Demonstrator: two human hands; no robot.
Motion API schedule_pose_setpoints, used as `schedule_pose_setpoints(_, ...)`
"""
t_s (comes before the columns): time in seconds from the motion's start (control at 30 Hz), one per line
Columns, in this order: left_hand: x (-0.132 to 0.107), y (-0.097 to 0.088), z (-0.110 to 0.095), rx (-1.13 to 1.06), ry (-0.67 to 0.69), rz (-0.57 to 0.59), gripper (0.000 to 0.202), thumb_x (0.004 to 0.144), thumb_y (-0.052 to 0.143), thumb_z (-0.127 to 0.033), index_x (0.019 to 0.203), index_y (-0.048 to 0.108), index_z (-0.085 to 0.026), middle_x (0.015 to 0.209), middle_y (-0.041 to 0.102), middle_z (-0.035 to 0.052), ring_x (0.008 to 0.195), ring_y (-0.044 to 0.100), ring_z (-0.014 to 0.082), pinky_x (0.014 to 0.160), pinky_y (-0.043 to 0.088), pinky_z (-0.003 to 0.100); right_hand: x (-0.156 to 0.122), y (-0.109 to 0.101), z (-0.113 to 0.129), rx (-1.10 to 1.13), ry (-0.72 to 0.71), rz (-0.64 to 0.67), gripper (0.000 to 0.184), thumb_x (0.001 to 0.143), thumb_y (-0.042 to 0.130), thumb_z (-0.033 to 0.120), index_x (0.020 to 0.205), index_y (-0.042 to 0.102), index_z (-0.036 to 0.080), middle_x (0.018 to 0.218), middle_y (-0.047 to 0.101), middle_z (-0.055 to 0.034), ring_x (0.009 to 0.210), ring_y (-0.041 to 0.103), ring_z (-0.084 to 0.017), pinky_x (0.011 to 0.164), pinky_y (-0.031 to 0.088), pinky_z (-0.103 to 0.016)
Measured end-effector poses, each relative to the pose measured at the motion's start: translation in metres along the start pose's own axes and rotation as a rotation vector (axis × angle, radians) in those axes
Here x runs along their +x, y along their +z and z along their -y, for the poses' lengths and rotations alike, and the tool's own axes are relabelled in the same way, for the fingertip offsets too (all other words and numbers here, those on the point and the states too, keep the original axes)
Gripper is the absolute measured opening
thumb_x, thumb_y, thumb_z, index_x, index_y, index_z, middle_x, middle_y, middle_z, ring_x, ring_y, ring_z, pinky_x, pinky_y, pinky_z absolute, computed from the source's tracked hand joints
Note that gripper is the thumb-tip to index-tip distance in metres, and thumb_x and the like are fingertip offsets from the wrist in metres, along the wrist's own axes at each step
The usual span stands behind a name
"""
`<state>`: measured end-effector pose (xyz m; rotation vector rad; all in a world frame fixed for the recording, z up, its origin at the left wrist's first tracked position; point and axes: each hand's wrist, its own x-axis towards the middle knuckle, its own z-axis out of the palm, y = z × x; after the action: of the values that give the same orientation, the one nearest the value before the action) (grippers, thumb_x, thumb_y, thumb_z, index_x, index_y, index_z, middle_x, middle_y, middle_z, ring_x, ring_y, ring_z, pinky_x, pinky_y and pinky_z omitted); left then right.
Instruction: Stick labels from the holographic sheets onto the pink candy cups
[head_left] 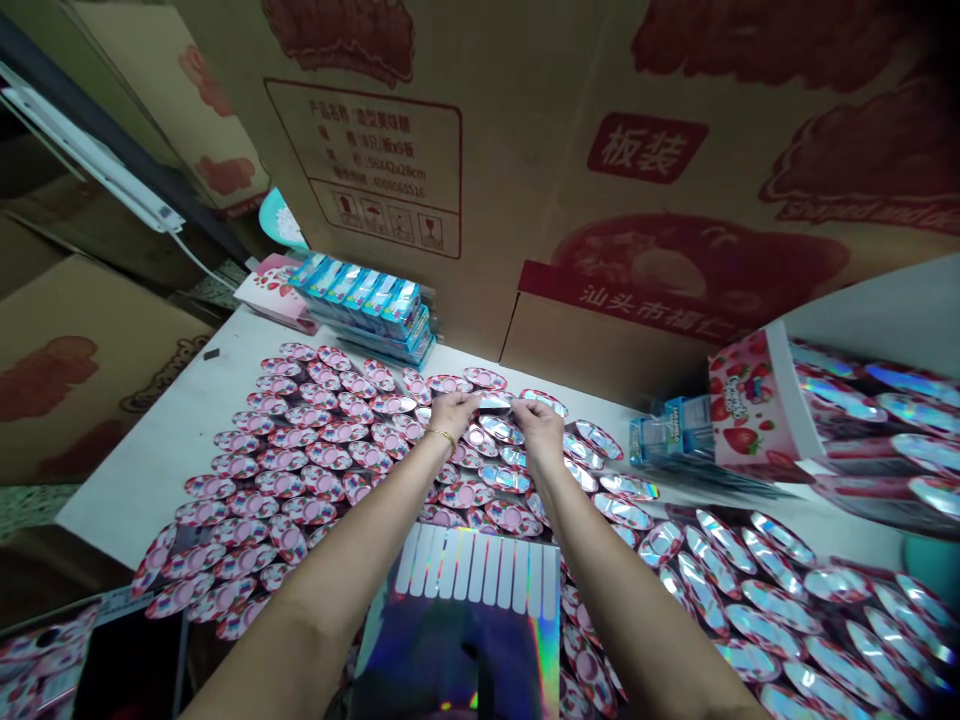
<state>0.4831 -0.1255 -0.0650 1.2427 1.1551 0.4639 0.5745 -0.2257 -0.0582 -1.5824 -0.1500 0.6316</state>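
Stretched between my two hands is a small shiny strip point(493, 403), which looks like a sticker. My left hand point(453, 415), with a bracelet at the wrist, pinches its left end. Its right end is between the fingertips of my right hand point(540, 428). Under and around both hands stand many oval packs with pink and red strawberry print. Those on the left show pink tops point(307, 454); several on the right carry shiny silver strips point(626, 511) on top. A holographic sticker sheet point(472, 570) with rounded strips lies nearer to me, between my forearms.
Large printed cardboard cartons point(480, 300) wall off the table's point(150, 440) back. Blue boxes in clear wrap point(367, 295) stand back left, more blue boxes point(671, 432) at right. A strawberry-printed box point(750, 400) at right holds more oval packs. A dark flat object point(135, 660) lies lower left.
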Motion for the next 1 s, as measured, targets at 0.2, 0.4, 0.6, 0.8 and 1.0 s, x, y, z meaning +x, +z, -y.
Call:
schedule_pose_setpoints(0.2,0.016,0.007,0.005,0.646,0.377,-0.199,0.014,0.070,0.059,-0.028,0.066,0.066,-0.016,0.072,0.060,0.0036,0.075,0.053,0.0159,0.075,0.040,0.028,0.012,0.009,-0.014,-0.649,-0.309,-0.196,0.019,0.072,0.053,0.032,0.065,0.063,0.017,0.080,0.059,-0.0059,0.083,0.047,-0.020,0.076,0.033,-0.032)
schedule_pose_setpoints(0.4,0.014,0.016,0.010,0.845,0.460,-0.252,0.014,0.072,0.056,-0.027,0.069,0.064,-0.016,0.079,0.057,0.0069,0.083,0.051,0.0196,0.081,0.039,0.032,0.010,0.018,-0.012,-0.933,-0.319,-0.202,0.016,0.075,0.049,0.025,0.068,0.062,0.019,0.086,0.058,-0.0074,0.086,0.043,-0.023,0.078,0.027,-0.036)
schedule_pose_setpoints(0.6,0.012,-0.005,0.003,0.686,0.478,-0.289,0.014,0.073,0.053,-0.015,0.086,0.057,-0.015,0.087,0.056,0.0063,0.080,0.052,0.0161,0.077,0.041,0.030,0.014,0.008,-0.003,-0.936,-0.361,-0.231,0.014,0.074,0.048,0.020,0.079,0.060,0.017,0.083,0.057,-0.0080,0.082,0.044,-0.022,0.074,0.029,-0.034)
schedule_pose_setpoints(0.8,-0.047,-0.118,0.007,0.732,0.272,0.340,0.030,0.072,0.055,-0.040,0.087,0.063,-0.016,0.083,0.060,0.0031,0.077,0.054,0.0147,0.071,0.043,0.025,-0.038,-0.011,-0.001,-0.828,-0.657,0.296,0.023,0.081,0.041,0.017,0.090,0.063,0.019,0.083,0.057,-0.0051,0.084,0.049,-0.018,0.077,0.036,-0.029)
schedule_pose_setpoints(1.0,-0.108,-0.169,0.035,0.673,0.053,0.616,0.026,0.064,0.062,-0.034,0.081,0.065,-0.016,0.073,0.060,0.0013,0.066,0.052,0.0112,0.061,0.040,0.020,-0.131,0.021,-0.015,-0.845,-0.718,0.719,0.021,0.085,0.043,0.023,0.095,0.061,0.021,0.084,0.057,-0.0046,0.083,0.049,-0.017,0.075,0.039,-0.028)
